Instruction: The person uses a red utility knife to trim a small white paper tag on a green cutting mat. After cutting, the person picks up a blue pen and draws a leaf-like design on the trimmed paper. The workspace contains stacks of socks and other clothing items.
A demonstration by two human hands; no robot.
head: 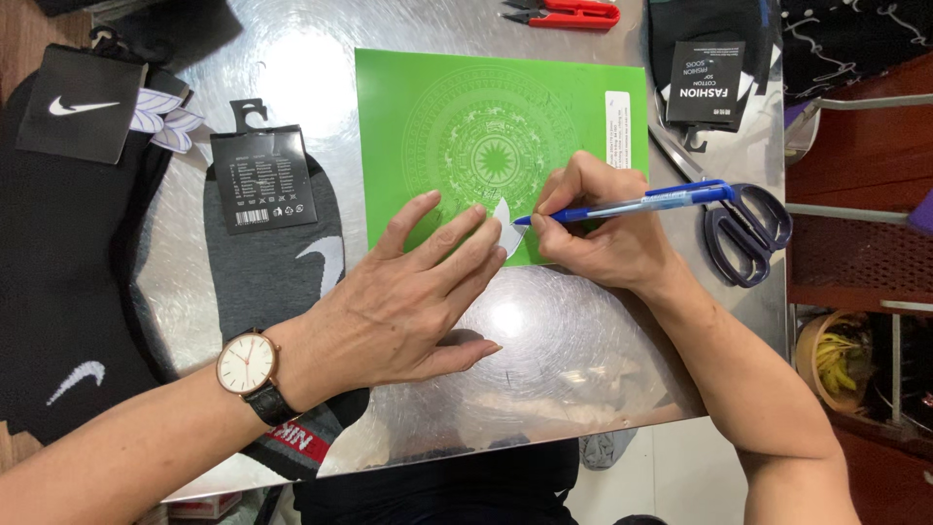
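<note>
Your right hand (593,228) grips the blue pen (632,204), tip at the small white paper shape (505,219) on the green sheet (486,136). Your left hand (408,292) lies flat, fingers spread, pinning it. Looks like tracing's underway; purple scissors (748,233) sit untouched on the worktop (564,331).

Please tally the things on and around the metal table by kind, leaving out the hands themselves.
Pens: 1, blue, in the right hand
Scissors: 1, dark blue
Pliers: 1, red-handled
Green sheets: 1, with the left hand on it
Small white paper pieces: 1
Packaged sock pairs: 3, grey, black at left, black at top right
Total: 8
</note>
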